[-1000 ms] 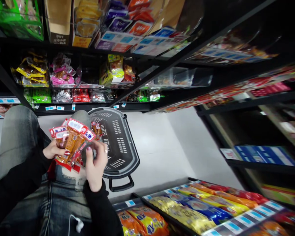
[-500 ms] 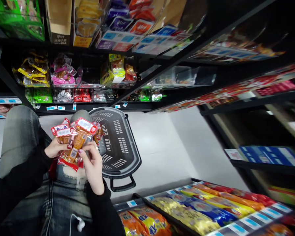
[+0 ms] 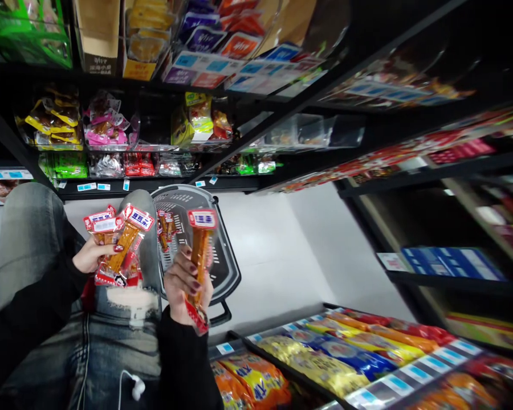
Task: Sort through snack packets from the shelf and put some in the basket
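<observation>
Over my knees, my left hand (image 3: 94, 254) is closed on several small snack packets (image 3: 123, 246), clear with red-and-white headers and brown strips inside. My right hand (image 3: 187, 285) grips one snack packet (image 3: 200, 245) of the same kind, held upright with its header at the top. That packet is in front of the dark grey shopping basket (image 3: 228, 250), which stands on the floor beside my knee. A few small red-and-brown packets (image 3: 166, 229) lie at the basket's left side.
Black shelving (image 3: 162, 187) with bins of bagged snacks runs along the front. At lower right, a low rack holds large yellow snack bags (image 3: 316, 361) and orange bags (image 3: 256, 384). A white earphone (image 3: 138, 387) hangs over my lap. White floor (image 3: 269, 256) lies right of the basket.
My right hand has moved right, away from my left hand, carrying one packet over toward the basket. The left hand keeps the other packets. The view has shifted slightly.
</observation>
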`<state>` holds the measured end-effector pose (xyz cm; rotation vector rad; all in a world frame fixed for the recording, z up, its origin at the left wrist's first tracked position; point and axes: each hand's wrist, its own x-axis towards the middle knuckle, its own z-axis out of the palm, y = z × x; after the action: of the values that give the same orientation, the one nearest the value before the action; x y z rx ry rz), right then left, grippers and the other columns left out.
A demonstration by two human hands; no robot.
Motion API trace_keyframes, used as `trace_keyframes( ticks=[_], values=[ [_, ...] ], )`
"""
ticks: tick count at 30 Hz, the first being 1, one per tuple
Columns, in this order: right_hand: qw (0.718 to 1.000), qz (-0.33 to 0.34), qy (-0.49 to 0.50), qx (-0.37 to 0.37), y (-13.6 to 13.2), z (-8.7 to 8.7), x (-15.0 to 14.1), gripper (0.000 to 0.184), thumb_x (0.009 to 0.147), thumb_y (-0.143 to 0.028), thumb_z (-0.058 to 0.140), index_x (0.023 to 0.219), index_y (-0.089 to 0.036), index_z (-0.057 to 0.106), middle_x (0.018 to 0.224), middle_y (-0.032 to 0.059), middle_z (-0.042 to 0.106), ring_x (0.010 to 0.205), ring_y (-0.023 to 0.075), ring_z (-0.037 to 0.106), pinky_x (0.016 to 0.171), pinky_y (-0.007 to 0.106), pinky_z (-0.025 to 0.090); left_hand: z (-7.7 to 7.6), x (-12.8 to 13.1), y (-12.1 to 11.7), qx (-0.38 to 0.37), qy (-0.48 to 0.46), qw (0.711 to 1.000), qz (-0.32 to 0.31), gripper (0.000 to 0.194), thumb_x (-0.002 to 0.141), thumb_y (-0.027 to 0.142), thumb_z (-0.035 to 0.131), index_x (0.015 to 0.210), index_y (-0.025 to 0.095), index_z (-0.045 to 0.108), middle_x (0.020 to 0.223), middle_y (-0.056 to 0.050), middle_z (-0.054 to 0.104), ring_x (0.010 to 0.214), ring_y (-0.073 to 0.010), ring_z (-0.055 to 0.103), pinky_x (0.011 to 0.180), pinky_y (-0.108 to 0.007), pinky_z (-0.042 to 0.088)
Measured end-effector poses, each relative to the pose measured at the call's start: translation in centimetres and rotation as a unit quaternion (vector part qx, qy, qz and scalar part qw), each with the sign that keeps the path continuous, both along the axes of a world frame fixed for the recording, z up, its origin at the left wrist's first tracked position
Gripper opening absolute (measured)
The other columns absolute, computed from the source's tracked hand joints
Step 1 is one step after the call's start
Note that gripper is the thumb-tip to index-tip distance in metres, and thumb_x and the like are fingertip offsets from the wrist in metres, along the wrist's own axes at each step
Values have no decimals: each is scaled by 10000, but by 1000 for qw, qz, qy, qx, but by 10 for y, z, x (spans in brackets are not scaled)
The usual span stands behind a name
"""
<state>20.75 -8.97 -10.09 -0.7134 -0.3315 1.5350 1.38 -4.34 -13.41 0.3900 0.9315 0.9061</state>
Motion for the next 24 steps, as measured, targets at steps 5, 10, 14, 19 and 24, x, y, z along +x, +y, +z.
trace_keyframes(
  ticks=[5, 10, 14, 19, 24],
  values=[
    [923, -1, 355, 150, -1, -10, -7, 263, 923, -118, 306, 1073, -201, 506, 767, -29, 519, 417, -27, 455, 343, 27, 336, 3, 1, 1, -4, 8, 1000, 9, 361, 412, 142, 796, 756, 149, 688, 668, -29, 732, 630, -238, 679, 634, -341, 547],
    [927, -32, 323, 187, -3, -7, -9, 371, 947, -105, 213, 1094, -226, 532, 899, -13, 552, 431, -61, 468, 378, 13, 338, 7, 2, 2, 1, 9, 1000, 8, 377, 394, 108, 790, 753, 155, 687, 643, -11, 727, 594, -215, 670, 600, -308, 534],
    [997, -43, -19, 63, -1, -1, -4, 209, 895, -254, 456, 1050, -280, 594, 813, -35, 565, 386, -10, 414, 336, 104, 332, 8, 2, 2, -4, -1, 1000, 8, 372, 386, 85, 782, 741, 149, 690, 626, -4, 723, 565, -191, 661, 578, -279, 526],
    [878, -109, -465, -10, 5, 2, 5, 430, 797, -297, 610, 1215, -228, 536, 985, 55, 636, 883, 163, 610, 755, 294, 510, 9, 2, 3, -26, -8, 999, 18, 399, 354, 48, 770, 732, 149, 687, 678, 4, 736, 580, -177, 661, 581, -265, 522],
    [830, -88, -551, -15, 8, 0, 8, 514, 806, -318, 576, 1289, -188, 456, 1058, 94, 639, 954, 192, 613, 845, 349, 488, 8, 2, 3, -22, -4, 1000, 21, 393, 354, 61, 771, 726, 152, 682, 657, 6, 730, 579, -180, 659, 580, -272, 520]
  ],
)
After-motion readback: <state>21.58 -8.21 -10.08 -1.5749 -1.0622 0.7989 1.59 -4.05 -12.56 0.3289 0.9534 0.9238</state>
